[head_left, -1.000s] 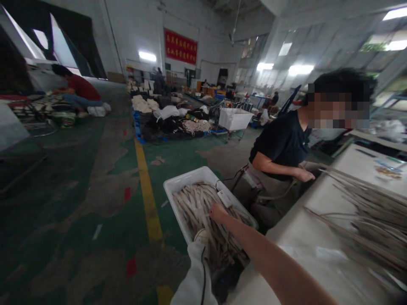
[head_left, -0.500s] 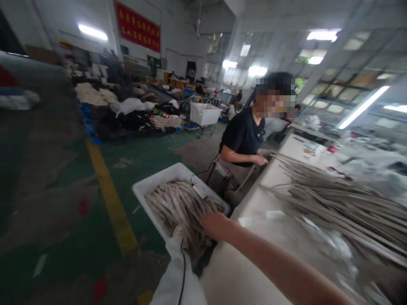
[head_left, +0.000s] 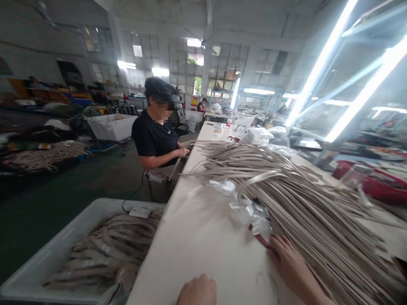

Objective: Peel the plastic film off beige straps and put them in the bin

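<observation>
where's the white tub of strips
In the head view, the white plastic tub sits at lower left, alongside the near edge of the long white table, left of the person's left hand.

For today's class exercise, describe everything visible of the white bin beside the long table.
The white plastic bin is an open, rectangular tub with a broad rim, set lower than the white table and alongside it. It is heaped with curved beige strips. A small white box rests on its far rim, with a thin black cable looping from it.

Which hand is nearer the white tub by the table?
Left: the left hand is over the table, right of the tub; the right hand is farther off, on the beige strips.
</observation>
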Motion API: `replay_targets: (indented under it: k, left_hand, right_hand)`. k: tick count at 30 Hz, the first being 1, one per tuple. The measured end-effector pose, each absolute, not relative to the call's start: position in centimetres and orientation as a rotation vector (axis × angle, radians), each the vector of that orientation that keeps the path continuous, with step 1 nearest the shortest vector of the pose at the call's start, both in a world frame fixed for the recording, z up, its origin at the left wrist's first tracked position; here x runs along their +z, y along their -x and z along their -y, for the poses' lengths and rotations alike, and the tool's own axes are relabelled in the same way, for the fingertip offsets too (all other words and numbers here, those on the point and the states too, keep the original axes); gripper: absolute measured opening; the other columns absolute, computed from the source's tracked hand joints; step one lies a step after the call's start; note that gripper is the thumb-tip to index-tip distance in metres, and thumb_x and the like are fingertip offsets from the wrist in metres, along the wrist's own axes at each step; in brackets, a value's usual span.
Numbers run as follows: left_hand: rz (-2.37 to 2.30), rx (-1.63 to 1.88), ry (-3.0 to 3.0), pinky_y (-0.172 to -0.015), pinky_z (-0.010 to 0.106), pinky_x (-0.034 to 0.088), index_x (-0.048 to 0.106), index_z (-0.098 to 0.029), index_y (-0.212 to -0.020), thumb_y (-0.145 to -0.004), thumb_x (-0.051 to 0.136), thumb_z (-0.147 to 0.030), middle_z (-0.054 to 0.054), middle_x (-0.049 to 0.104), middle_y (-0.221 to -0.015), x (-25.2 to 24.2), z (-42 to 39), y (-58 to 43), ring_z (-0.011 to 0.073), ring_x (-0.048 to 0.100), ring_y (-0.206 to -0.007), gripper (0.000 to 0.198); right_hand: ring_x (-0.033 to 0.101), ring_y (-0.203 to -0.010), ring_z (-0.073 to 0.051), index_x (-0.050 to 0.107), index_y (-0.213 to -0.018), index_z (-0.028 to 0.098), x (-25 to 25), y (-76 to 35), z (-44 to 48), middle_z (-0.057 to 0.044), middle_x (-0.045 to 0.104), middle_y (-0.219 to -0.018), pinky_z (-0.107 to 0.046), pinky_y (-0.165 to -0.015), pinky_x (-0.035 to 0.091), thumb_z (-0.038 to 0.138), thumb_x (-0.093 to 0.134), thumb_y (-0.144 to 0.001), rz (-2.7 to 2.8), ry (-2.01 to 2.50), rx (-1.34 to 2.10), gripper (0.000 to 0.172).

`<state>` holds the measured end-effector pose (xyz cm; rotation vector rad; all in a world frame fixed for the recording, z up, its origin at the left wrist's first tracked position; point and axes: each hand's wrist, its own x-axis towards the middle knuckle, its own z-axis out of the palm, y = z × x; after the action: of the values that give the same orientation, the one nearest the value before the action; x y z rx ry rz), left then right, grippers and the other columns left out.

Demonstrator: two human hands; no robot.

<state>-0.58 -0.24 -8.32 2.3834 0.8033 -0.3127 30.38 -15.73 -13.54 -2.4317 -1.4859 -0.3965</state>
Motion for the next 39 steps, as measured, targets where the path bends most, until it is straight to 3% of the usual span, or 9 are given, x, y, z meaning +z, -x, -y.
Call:
replay_targets:
  k: [5,10,14,20,23,27,32,35,39]
  left_hand:
    - [-0.889,-0.334,-2.479,-0.092,0.037,0.049,0.071,-0.017,-0.105,-0.089,0.050,-0.016,0.015,0.070,-0.108,-6.7,0.1,0.4,0.0302,0.065,-0.105,0.026]
    - [-0.896,-0.152,-2.526,-0.083,0.031,0.045,0.068,-0.017,-0.088,-0.090,0.044,-0.014,0.011,0.070,-0.093,-6.7,-0.3,0.0,0.0245,0.066,-0.093,0.024]
    - [-0.877,0.037,-2.393,-0.084,0.034,0.044,0.068,-0.018,-0.081,-0.088,0.046,-0.016,0.012,0.069,-0.090,-6.7,-0.4,-1.0,0.0265,0.064,-0.091,0.023]
    - [-0.752,0.296,-1.563,-0.089,0.039,0.050,0.072,-0.015,-0.099,-0.082,0.058,-0.070,0.014,0.070,-0.099,-6.3,0.7,-2.5,0.0299,0.064,-0.098,0.059]
    - [-0.632,0.178,-1.142,-0.086,0.036,0.052,0.073,-0.013,-0.103,-0.079,0.062,-0.072,0.014,0.070,-0.102,-6.1,1.7,-3.2,0.0286,0.064,-0.101,0.065]
    - [-0.703,0.163,-1.031,-0.071,0.021,0.050,0.072,-0.008,-0.084,-0.070,0.087,-0.036,0.009,0.070,-0.082,-6.9,2.6,-4.1,0.0172,0.064,-0.079,0.034]
    - [-0.963,0.554,-0.609,-0.058,0.017,0.048,0.064,-0.009,-0.085,-0.085,0.064,-0.007,0.005,0.064,-0.075,-7.8,1.0,-4.4,0.0090,0.059,-0.061,0.002]
    - [-0.942,0.704,-0.561,-0.041,0.013,0.031,0.061,-0.009,-0.086,-0.094,0.054,-0.015,-0.002,0.051,-0.061,-7.3,-1.2,-3.7,0.0043,0.040,-0.043,0.012]
    - [-0.992,0.923,-0.700,-0.036,0.014,0.020,0.044,-0.016,-0.063,-0.089,0.066,-0.043,-0.009,0.034,-0.049,-6.1,-3.8,-2.3,0.0031,0.024,-0.038,0.043]
  right_hand:
    - [0.060,-0.119,-0.030,0.066,-0.119,0.016,-11.9,-28.5,15.0,-0.013,0.067,-0.124,-0.047,-0.104,0.047,0.022,0.043,-0.092,1.434,2.277,-0.239,0.036]
    - [0.067,-0.089,-0.026,0.046,-0.143,0.012,-9.5,-29.1,12.7,-0.013,0.071,-0.102,-0.038,-0.078,0.052,0.023,0.044,-0.094,1.167,2.359,-0.172,0.051]
    - [0.065,-0.078,-0.023,0.069,-0.098,0.016,-6.3,-29.7,11.6,-0.010,0.069,-0.087,-0.029,-0.068,0.044,0.027,0.051,-0.093,1.203,2.438,-0.055,0.022]
    - [0.057,-0.064,-0.017,0.055,-0.070,0.020,-5.0,-21.0,14.0,-0.005,0.061,-0.070,-0.027,-0.059,0.035,0.030,0.045,-0.097,1.505,1.954,0.053,0.030]
    - [0.062,-0.068,-0.016,0.061,-0.080,0.020,-7.6,-15.9,14.4,-0.005,0.068,-0.079,-0.025,-0.061,0.039,0.023,0.050,-0.093,1.676,1.780,0.305,0.018]
    - [0.067,-0.081,-0.020,0.067,-0.088,0.018,-10.8,-13.4,13.7,-0.007,0.072,-0.092,-0.026,-0.069,0.046,0.020,0.057,-0.087,1.775,1.814,0.481,0.010]
    - [0.064,-0.072,-0.019,0.066,-0.074,0.018,-10.3,-15.2,14.2,-0.005,0.068,-0.081,-0.027,-0.064,0.046,0.027,0.064,-0.085,1.802,1.981,0.555,0.014]
    - [0.063,-0.076,-0.019,0.065,-0.067,0.018,-9.3,-17.7,14.9,-0.005,0.064,-0.084,-0.029,-0.068,0.048,0.028,0.068,-0.084,1.724,2.081,0.517,0.020]
    - [0.056,-0.115,-0.028,0.068,-0.079,0.017,-9.4,-22.6,15.9,-0.013,0.059,-0.121,-0.040,-0.096,0.049,0.030,0.068,-0.087,1.691,1.999,0.321,0.015]
